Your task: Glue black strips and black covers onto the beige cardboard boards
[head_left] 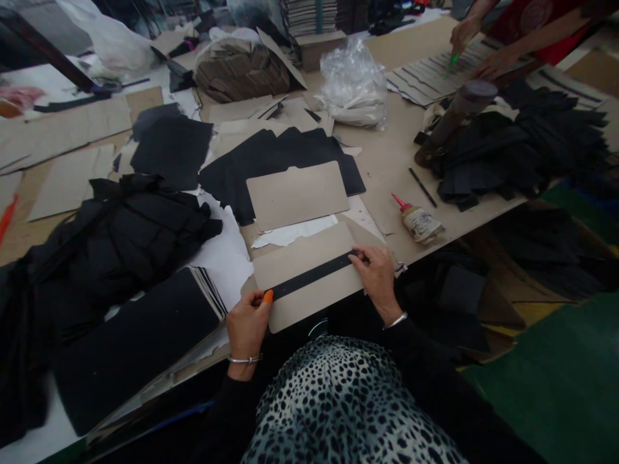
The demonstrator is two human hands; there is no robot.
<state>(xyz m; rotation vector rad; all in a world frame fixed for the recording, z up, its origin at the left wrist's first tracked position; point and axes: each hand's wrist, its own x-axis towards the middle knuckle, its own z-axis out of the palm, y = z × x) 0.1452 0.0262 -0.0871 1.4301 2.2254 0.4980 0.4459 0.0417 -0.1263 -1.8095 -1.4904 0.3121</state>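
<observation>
A long black strip (312,275) lies across the middle of a beige cardboard panel (309,306) at the table's front edge. My left hand (248,322) pinches the strip's left end; something orange covers the thumb tip. At the other end, my right hand (377,277) grips the strip between thumb and fingers. Just beyond is another beige panel (297,193) with a small tab on its upper edge, resting on fanned black sheets (232,171). White torn paper (294,233) shows between the two panels.
Right of the panels lie a glue bottle (420,222) with a red tip and a black pen (422,187). Black strips are heaped at right (522,142) and left (140,225). Black-covered boards (140,341) are stacked front left. A co-worker's hand (465,33) holds something green.
</observation>
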